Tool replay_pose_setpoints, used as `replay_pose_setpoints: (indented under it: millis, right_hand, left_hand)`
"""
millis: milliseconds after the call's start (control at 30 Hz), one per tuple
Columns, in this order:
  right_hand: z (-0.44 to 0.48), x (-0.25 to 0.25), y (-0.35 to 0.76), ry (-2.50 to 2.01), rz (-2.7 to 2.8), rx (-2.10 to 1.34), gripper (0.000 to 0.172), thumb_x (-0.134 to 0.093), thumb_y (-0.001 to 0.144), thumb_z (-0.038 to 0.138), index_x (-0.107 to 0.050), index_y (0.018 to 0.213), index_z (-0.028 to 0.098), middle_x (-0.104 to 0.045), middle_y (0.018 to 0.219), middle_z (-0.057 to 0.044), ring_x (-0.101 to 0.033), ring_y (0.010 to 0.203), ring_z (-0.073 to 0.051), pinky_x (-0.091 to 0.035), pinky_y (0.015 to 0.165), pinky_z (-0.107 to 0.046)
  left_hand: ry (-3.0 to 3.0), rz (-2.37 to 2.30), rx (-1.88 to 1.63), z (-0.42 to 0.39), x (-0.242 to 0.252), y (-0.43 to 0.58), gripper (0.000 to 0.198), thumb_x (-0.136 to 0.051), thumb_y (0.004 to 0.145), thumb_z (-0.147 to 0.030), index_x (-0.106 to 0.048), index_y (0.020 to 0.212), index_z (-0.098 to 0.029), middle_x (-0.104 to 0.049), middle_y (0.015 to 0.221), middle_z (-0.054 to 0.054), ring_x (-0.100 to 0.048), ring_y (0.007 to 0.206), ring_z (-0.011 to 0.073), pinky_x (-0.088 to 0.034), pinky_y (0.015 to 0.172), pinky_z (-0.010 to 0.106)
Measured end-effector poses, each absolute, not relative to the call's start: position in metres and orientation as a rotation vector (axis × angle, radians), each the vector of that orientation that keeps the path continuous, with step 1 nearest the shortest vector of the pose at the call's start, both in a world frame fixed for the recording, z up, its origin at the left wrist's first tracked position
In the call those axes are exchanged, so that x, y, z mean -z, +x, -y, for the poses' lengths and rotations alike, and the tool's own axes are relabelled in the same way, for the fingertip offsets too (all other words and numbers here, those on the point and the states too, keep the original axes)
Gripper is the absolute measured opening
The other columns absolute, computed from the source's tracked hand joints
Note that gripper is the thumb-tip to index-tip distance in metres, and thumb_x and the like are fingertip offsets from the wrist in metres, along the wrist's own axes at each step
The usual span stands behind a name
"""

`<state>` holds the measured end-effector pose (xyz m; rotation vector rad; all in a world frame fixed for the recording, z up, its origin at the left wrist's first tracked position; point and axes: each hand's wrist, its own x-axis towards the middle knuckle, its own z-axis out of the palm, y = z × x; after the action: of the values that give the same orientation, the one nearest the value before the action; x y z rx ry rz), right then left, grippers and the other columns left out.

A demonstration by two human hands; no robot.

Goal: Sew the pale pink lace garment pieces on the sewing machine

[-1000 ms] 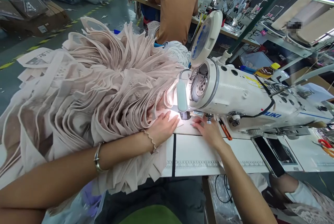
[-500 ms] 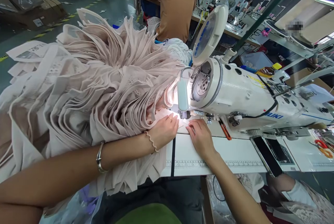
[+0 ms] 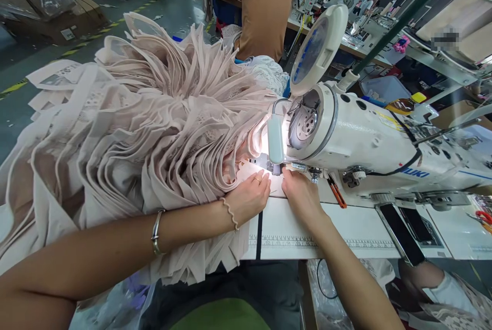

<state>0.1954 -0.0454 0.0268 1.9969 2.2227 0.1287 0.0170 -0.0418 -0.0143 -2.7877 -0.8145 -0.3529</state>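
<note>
Beside the needle of a white sewing machine (image 3: pixel 346 130), my left hand (image 3: pixel 251 194) presses and grips the edge of a pale pink fabric piece (image 3: pixel 248 170) with its fingers together. My right hand (image 3: pixel 302 191) is closed on the other side of the presser foot (image 3: pixel 275 168), its fingertips at the fabric edge. Exactly how it grips the edge is partly hidden. A big pile of pale pink garments (image 3: pixel 161 130) with lace parts lies under and beyond my left forearm. The lamp lights the needle area brightly.
Orange-handled snips (image 3: pixel 337 191) lie right of my right hand. A phone (image 3: pixel 402 232) rests at the table's front edge, with red-orange scissors (image 3: pixel 482 220) farther right. A round magnifier (image 3: pixel 319 50) stands above the machine head. A person in a brown shirt (image 3: pixel 265 7) sits ahead.
My right hand has moved in closer to the presser foot and its fingers have curled. My left hand stays on the fabric. The whole view has shifted slightly.
</note>
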Motion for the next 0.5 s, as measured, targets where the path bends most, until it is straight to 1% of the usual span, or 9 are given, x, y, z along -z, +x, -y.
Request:
replay_pose_setpoints:
  millis: [100,167,233,300,367,400,500]
  right_hand:
    - [0.037,-0.033,0.187,2.015,-2.141,0.016,0.019,-0.044,0.098,0.014,-0.060,0.104,0.020,-0.068,0.081,-0.007,-0.061,0.071,-0.022,-0.031,0.056,-0.029]
    - [0.036,-0.030,0.182,2.056,-2.164,0.080,0.018,-0.041,0.101,0.020,-0.058,0.105,0.018,-0.067,0.080,-0.007,-0.060,0.068,-0.022,-0.031,0.057,-0.029]
    - [0.039,-0.023,0.179,2.113,-2.198,0.085,0.019,-0.040,0.101,0.022,-0.057,0.106,0.016,-0.067,0.080,-0.007,-0.060,0.069,-0.021,-0.031,0.059,-0.029]
    - [0.043,-0.015,0.179,2.173,-2.207,0.069,0.020,-0.039,0.098,0.022,-0.056,0.105,0.015,-0.067,0.077,-0.008,-0.059,0.068,-0.022,-0.030,0.059,-0.029]
    - [0.048,-0.010,0.179,2.208,-2.206,0.084,0.019,-0.041,0.095,0.022,-0.056,0.103,0.015,-0.066,0.074,-0.007,-0.058,0.065,-0.022,-0.028,0.058,-0.029]
    - [0.049,-0.009,0.180,2.218,-2.206,0.109,0.018,-0.041,0.094,0.024,-0.056,0.102,0.015,-0.065,0.072,-0.006,-0.057,0.063,-0.022,-0.027,0.057,-0.028]
    - [0.050,-0.010,0.181,2.243,-2.223,0.173,0.018,-0.043,0.091,0.026,-0.055,0.101,0.017,-0.065,0.071,-0.005,-0.055,0.061,-0.021,-0.026,0.056,-0.027]
  left_hand:
    - [-2.846,0.777,0.353,0.036,0.011,0.017,0.038,-0.036,0.098,-0.001,-0.060,0.127,0.003,-0.064,0.130,0.025,-0.061,0.126,0.0283,-0.047,0.107,0.040]
    - [-2.896,0.878,0.418,0.028,0.012,0.015,0.036,-0.037,0.098,-0.001,-0.060,0.126,0.002,-0.065,0.129,0.023,-0.061,0.127,0.0268,-0.048,0.108,0.038]
    - [-2.939,1.115,0.586,0.022,0.014,0.011,0.036,-0.039,0.098,-0.003,-0.058,0.128,-0.001,-0.064,0.132,0.021,-0.060,0.129,0.0249,-0.050,0.109,0.037]
    - [-3.007,1.248,0.784,0.020,0.017,0.007,0.042,-0.039,0.095,-0.001,-0.057,0.132,-0.007,-0.064,0.135,0.015,-0.059,0.130,0.0212,-0.050,0.110,0.036]
    - [-3.126,1.115,0.864,0.024,0.020,0.005,0.051,-0.038,0.090,0.002,-0.056,0.135,-0.013,-0.063,0.138,0.010,-0.057,0.132,0.0174,-0.050,0.111,0.033]
    - [-3.163,1.001,0.838,0.027,0.021,0.004,0.054,-0.038,0.089,0.003,-0.055,0.137,-0.014,-0.062,0.140,0.010,-0.055,0.134,0.0168,-0.048,0.112,0.033]
    - [-3.110,0.788,0.641,0.038,0.019,0.007,0.049,-0.037,0.093,0.002,-0.050,0.140,-0.007,-0.058,0.144,0.015,-0.049,0.141,0.0206,-0.043,0.116,0.034]
